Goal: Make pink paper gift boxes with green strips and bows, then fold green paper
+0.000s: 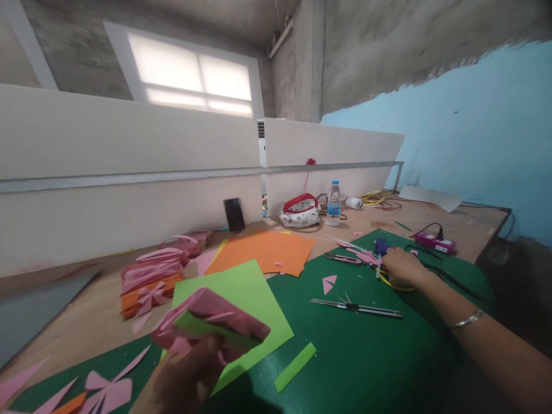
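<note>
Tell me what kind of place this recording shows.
Probably a paper-craft workbench in an unfinished room: coloured paper sheets and folded pink paper pieces lie on a green cutting mat, with a craft knife and scissors, below bare concrete walls.

The folded paper piece (211, 322) is pink with a green strip, lying over a lime-green sheet (254, 287) on a dark green mat (357, 356). Behind sits orange paper (267, 250), and the wall (474, 132) is sky blue
</note>
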